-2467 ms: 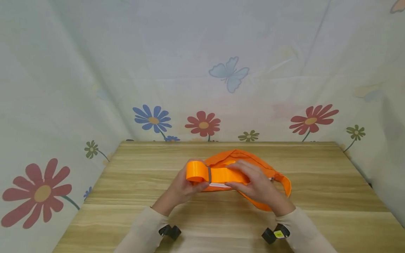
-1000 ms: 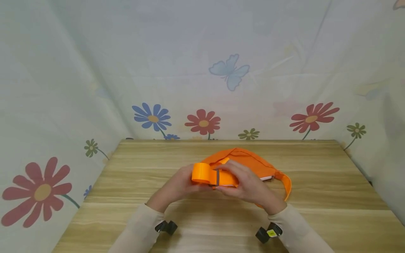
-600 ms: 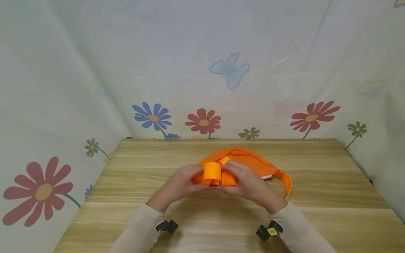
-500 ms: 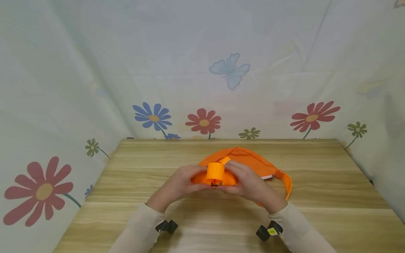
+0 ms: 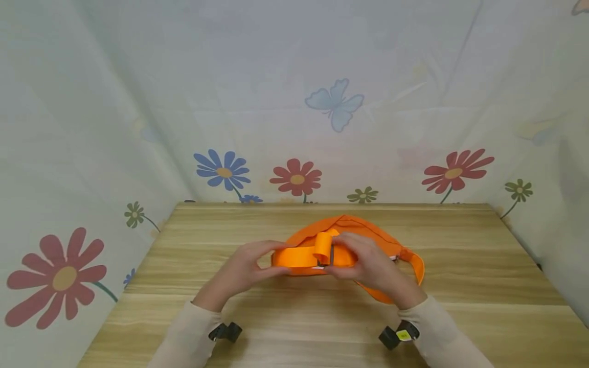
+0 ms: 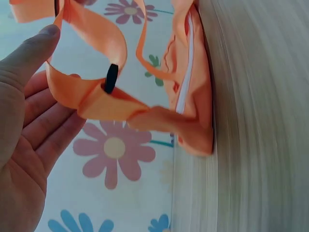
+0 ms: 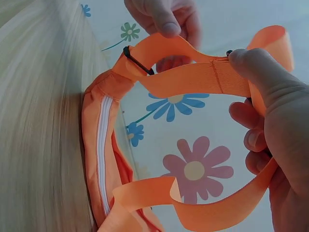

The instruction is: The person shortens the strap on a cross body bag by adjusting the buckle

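Note:
An orange waist bag [image 5: 368,232] with a white zipper [image 7: 102,145] lies on the wooden table, its webbing strap [image 5: 296,257] raised in front of it. My left hand [image 5: 246,268] holds the strap's left bend, thumb at one edge and fingers at the other. With thumb and fingertips my right hand [image 5: 375,260] pinches the strap at a dark buckle [image 7: 230,53], partly hidden by the thumb. A small strap loop [image 5: 323,247] stands up beside these fingertips. In the left wrist view a black slider [image 6: 111,78] sits on the strap near the bag's end.
The wooden table [image 5: 460,266] reaches back to a pale cloth backdrop [image 5: 391,66] printed with flowers and a butterfly. At the bag's right end another stretch of strap [image 5: 416,266] curves down onto the table. Black cameras [image 5: 225,332] sit on both wrists.
The upright loop has become smaller and shifted right, toward my right hand. My left hand has moved left over the last half second, with a longer stretch of strap between the hands.

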{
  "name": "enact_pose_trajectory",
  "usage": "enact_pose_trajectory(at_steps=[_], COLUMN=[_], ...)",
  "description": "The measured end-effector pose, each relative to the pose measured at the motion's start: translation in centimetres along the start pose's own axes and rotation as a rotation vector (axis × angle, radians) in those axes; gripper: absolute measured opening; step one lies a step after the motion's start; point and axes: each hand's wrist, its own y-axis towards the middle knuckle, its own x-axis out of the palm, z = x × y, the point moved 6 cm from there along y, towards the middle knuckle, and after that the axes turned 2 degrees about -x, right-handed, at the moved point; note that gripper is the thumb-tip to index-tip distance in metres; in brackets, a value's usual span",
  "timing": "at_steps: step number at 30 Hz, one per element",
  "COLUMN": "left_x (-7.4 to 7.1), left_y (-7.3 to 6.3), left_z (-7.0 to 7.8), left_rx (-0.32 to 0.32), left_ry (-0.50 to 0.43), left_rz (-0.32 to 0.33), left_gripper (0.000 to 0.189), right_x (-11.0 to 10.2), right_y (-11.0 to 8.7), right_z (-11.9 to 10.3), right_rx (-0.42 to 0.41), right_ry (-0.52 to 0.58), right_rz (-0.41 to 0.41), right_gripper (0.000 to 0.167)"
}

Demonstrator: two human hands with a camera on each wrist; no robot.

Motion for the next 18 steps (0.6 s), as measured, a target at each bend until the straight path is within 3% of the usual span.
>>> enact_pose_trajectory(at_steps=[10,18], left_x=[-2.1,-3.6], left_y=[-2.3,-3.9], left_z=[-2.2,-3.3], left_rx=[-0.037,0.041], left_ry=[0.037,0.097], left_rz=[0.004,0.070], left_gripper=[0.052,0.054], right_x=[-0.5,-0.6], right_y=[-0.2,-0.2], right_z=[0.3,0.3], right_rx=[0.069,0.046], right_ry=[-0.053,-0.018], right_rz=[-0.031,-0.021], right_gripper=[0.053,0.053])
